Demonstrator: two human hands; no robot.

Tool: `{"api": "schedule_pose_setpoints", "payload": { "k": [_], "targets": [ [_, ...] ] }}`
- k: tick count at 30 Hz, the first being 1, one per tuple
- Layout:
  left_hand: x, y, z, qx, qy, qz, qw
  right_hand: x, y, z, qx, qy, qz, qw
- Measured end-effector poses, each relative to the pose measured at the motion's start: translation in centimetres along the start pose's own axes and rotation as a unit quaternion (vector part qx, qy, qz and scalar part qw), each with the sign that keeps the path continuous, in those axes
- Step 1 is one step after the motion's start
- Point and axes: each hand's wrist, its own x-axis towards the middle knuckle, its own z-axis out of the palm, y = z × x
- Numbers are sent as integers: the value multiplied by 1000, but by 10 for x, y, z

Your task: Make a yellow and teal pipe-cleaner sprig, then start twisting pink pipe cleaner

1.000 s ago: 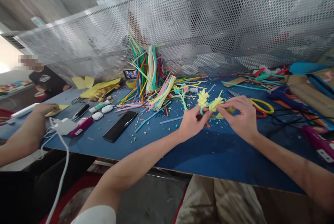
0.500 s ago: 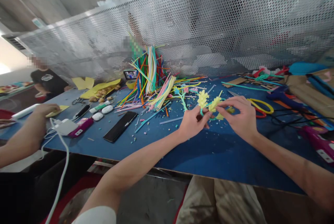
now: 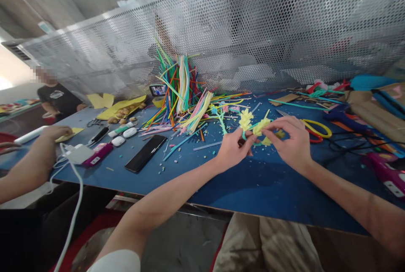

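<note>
My left hand point(image 3: 232, 149) and my right hand point(image 3: 292, 141) meet over the blue table point(image 3: 247, 183). Between them they pinch a small craft piece point(image 3: 257, 127) made of yellow fuzzy pipe cleaner flowers on a teal stem. The left fingers close on the stem below the flowers. The right thumb and fingers close on one yellow tip. A second yellow flower head point(image 3: 246, 118) sticks up just left of it. Coloured snippets lie on the table under the hands.
A pile of coloured pipe cleaners point(image 3: 182, 94) stands behind the hands. A black phone point(image 3: 145, 153), scissors with yellow handles point(image 3: 311, 127), a purple glue gun point(image 3: 384, 170) and chargers point(image 3: 79, 153) lie around. Another person's arm point(image 3: 34, 158) rests at left. A perforated metal screen point(image 3: 253, 31) backs the table.
Hardly anything moved. My right fingers shifted slightly on the yellow tip; both hands stay closed on the craft piece.
</note>
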Motion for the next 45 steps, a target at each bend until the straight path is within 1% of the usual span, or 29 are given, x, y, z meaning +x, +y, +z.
{"api": "schedule_pose_setpoints", "payload": {
  "k": [3,9,15,18,22,24,27,31,37,41,45],
  "targets": [
    [0,2,0,-6,5,-2,1000,0,-2,0,-21,-4,-9,1000],
    [-1,3,0,-11,-1,-12,1000,-2,-3,2,-53,8,-20,998],
    [0,0,0,-5,-1,-16,1000,0,-2,1,-34,13,-22,999],
    [3,-6,-2,42,14,-5,999,2,-1,-1,-7,15,-3,1000],
    [8,-14,-10,147,52,31,987,6,2,-5,14,25,29,999],
    [10,-16,-14,180,58,45,981,7,2,-6,13,20,23,999],
    [12,-18,-16,197,54,57,977,7,2,-7,9,13,9,1000],
    [11,-20,-14,190,53,51,979,7,3,-9,-2,1,1,1000],
    [11,-17,-15,138,47,39,989,7,9,-9,-20,-21,-40,999],
    [11,-16,-16,113,35,40,992,7,13,-8,-18,-26,-29,999],
    [12,-17,-16,103,31,33,994,8,9,-8,-7,-15,-20,1000]
  ]
}}
